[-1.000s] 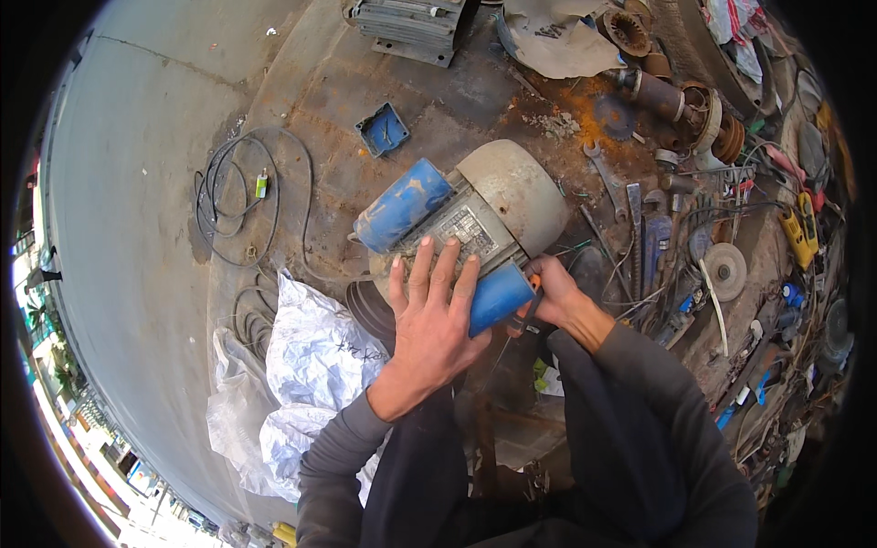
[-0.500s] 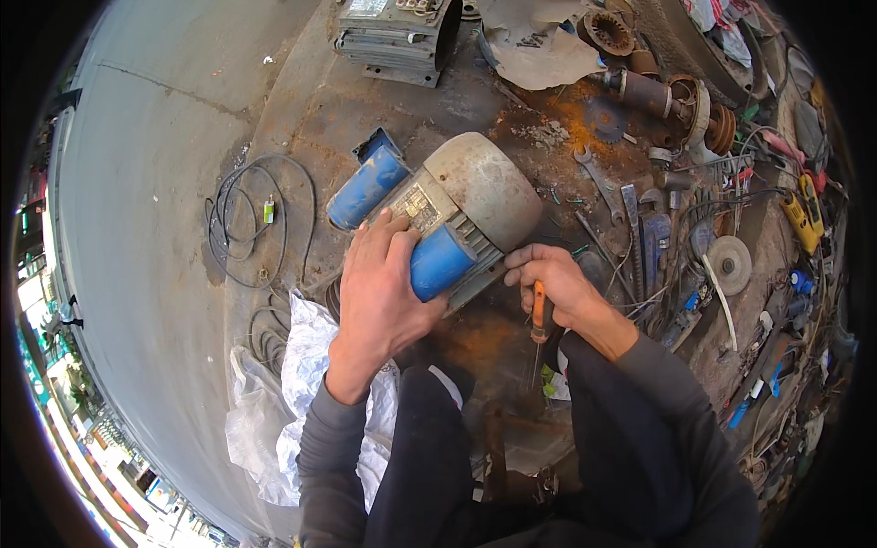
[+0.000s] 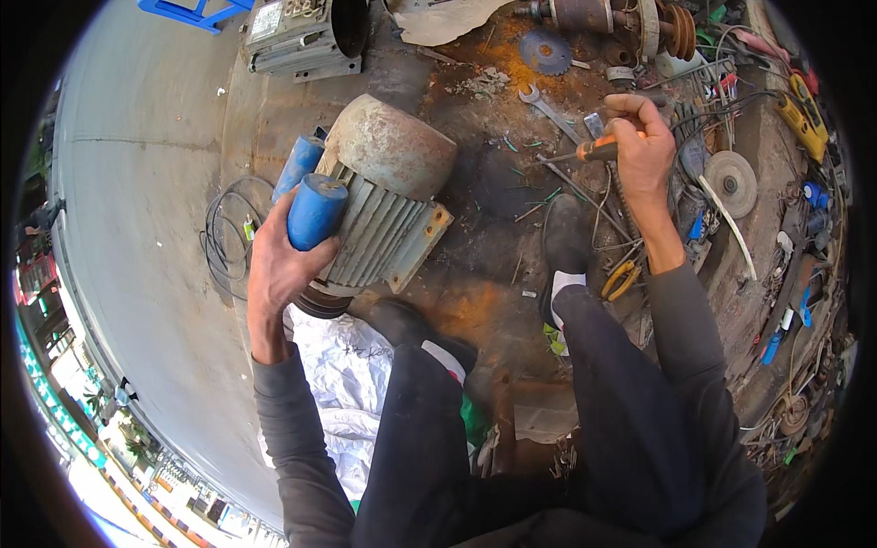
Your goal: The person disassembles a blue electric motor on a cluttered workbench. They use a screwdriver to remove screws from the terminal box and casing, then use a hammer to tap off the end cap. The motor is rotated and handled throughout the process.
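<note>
- One electric motor (image 3: 388,201), fitted with two blue capacitor housings (image 3: 316,216), sits just ahead and to the left of one black left shoe (image 3: 398,321).
- The left hand (image 3: 281,263) curls its fingers around the nearer capacitor housing.
- The right hand (image 3: 643,153) grips one orange-handled screwdriver (image 3: 598,149), apart from the motor.
- Beyond lie one open-end wrench (image 3: 550,113) and one toothed saw blade (image 3: 545,52).

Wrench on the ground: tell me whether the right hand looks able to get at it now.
Probably yes: nothing covers the open end of the wrench, and the right hand appears near it, though the screwdriver in that hand may get in the way.
</note>
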